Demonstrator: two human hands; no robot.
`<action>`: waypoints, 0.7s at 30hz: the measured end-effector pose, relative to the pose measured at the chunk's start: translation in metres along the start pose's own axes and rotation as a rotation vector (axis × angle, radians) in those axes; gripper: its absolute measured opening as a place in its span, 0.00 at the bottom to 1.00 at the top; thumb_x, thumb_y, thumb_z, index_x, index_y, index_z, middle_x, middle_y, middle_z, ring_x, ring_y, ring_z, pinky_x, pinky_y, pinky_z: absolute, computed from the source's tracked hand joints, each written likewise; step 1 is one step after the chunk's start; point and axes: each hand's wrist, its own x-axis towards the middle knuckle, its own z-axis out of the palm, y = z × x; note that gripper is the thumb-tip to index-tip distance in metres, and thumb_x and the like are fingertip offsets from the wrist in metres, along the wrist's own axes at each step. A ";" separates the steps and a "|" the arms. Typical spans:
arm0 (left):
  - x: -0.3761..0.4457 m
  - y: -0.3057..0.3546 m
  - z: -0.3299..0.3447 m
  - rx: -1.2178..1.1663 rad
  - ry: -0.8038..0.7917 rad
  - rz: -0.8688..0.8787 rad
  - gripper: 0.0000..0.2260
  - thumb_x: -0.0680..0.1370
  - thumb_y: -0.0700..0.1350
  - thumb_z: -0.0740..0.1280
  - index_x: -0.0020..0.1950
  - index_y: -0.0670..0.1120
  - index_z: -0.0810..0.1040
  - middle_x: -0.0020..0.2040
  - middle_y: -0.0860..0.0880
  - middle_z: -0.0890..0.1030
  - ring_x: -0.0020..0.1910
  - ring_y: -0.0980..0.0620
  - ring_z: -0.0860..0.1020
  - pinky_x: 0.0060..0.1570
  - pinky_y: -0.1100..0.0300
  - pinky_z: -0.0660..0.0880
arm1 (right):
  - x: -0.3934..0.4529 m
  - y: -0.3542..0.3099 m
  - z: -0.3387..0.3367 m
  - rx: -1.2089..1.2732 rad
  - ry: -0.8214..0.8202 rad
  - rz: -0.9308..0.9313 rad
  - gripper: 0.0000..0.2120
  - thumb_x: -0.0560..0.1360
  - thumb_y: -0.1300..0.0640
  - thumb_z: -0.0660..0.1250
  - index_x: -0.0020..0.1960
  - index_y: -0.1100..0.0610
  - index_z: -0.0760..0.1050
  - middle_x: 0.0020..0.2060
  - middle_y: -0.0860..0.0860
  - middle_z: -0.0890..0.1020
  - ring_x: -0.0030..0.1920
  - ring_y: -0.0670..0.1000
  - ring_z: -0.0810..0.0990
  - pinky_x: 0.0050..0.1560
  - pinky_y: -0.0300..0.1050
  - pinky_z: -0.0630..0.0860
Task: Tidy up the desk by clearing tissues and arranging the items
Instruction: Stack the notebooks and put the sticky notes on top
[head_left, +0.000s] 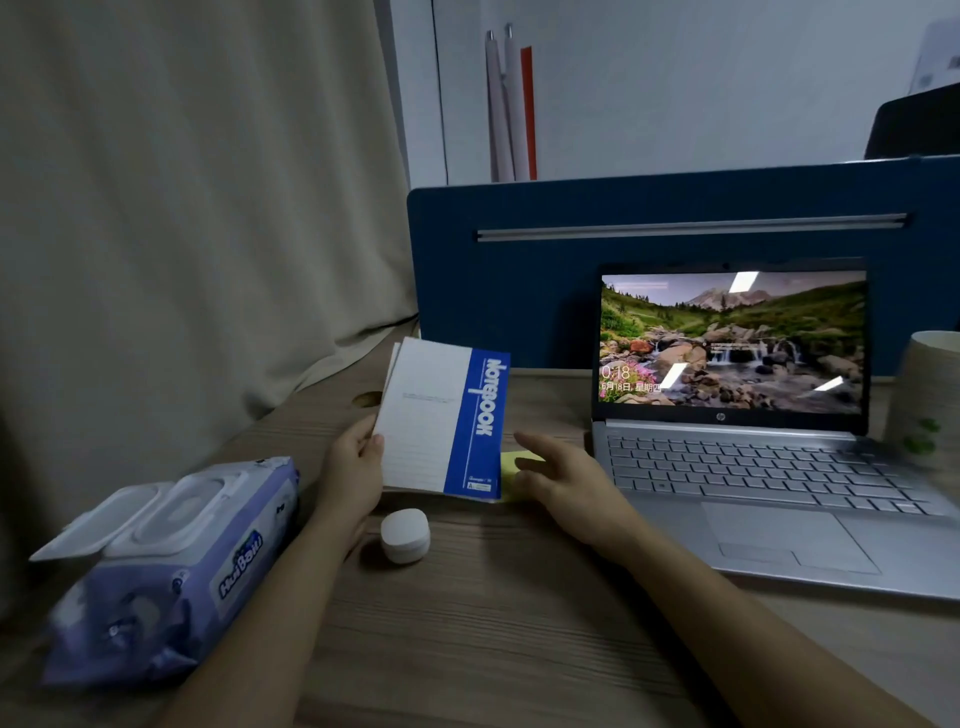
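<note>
- We see the notebook, white with a blue band along its spine, tilted up off the wooden surface near the middle, its lower edge low over the surface.
- Our left hand grips the notebook's left edge, thumb on the cover and fingers behind it.
- Our right hand is spread wide and holds nothing, its fingers reaching over a yellow pad of sticky notes that lies just beside the notebook's lower right corner; whether the fingertips touch the pad we cannot tell.
- A small white round case sits on the surface just below the notebook, between our two forearms.
- A purple pack of wet wipes lies toward the left edge of the surface, its white flip lid standing open.
- An open silver laptop fills the right side, its screen lit with a landscape; its left edge is near our right hand.
- A pale cup with green marks stands at the right edge, beside the laptop.
- A blue partition runs along the far edge behind the laptop and notebook, and a beige curtain hangs down onto the far left corner.
</note>
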 end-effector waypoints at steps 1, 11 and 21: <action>0.002 -0.001 0.000 0.045 0.028 -0.006 0.16 0.84 0.42 0.57 0.71 0.49 0.73 0.56 0.52 0.77 0.48 0.61 0.74 0.41 0.63 0.70 | 0.001 0.000 0.000 -0.020 0.023 0.011 0.25 0.79 0.58 0.64 0.75 0.52 0.64 0.71 0.48 0.71 0.67 0.44 0.72 0.67 0.45 0.71; 0.017 -0.004 0.002 0.358 0.171 -0.094 0.14 0.84 0.43 0.57 0.67 0.44 0.75 0.60 0.43 0.80 0.51 0.48 0.76 0.44 0.55 0.71 | 0.006 -0.003 0.012 -0.634 -0.063 0.042 0.13 0.78 0.60 0.59 0.60 0.56 0.76 0.55 0.57 0.80 0.53 0.57 0.77 0.47 0.47 0.74; 0.045 -0.005 0.023 0.479 0.039 -0.051 0.16 0.84 0.43 0.57 0.71 0.42 0.72 0.63 0.40 0.78 0.59 0.43 0.77 0.51 0.50 0.75 | 0.019 0.005 -0.004 -0.942 -0.213 -0.033 0.17 0.80 0.51 0.59 0.69 0.46 0.68 0.61 0.53 0.78 0.57 0.57 0.78 0.53 0.53 0.76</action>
